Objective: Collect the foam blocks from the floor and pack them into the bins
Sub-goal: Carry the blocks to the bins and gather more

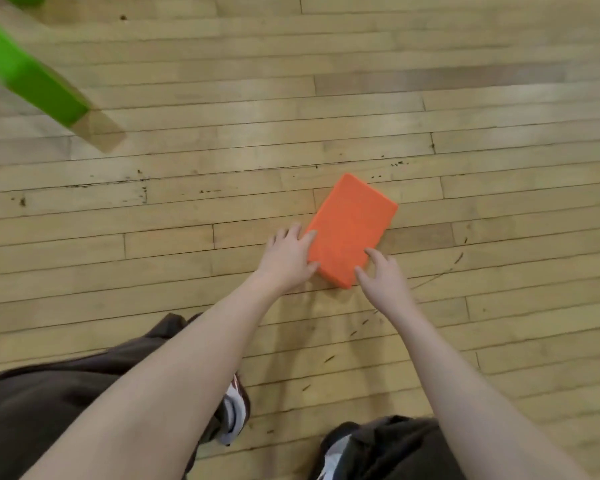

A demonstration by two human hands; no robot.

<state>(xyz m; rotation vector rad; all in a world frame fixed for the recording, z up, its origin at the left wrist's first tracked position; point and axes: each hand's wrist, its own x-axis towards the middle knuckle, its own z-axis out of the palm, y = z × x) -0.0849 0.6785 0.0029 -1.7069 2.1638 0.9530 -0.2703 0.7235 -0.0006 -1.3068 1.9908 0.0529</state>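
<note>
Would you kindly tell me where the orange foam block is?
The orange foam block lies on the wooden floor, right of centre, between the left hand and right hand.

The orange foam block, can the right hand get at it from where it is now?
Probably yes: the right hand sits at the orange foam block's near corner, with nothing between them.

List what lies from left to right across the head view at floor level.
Green block at the far left edge → left hand → orange foam block → right hand, all over the wooden floor.
</note>
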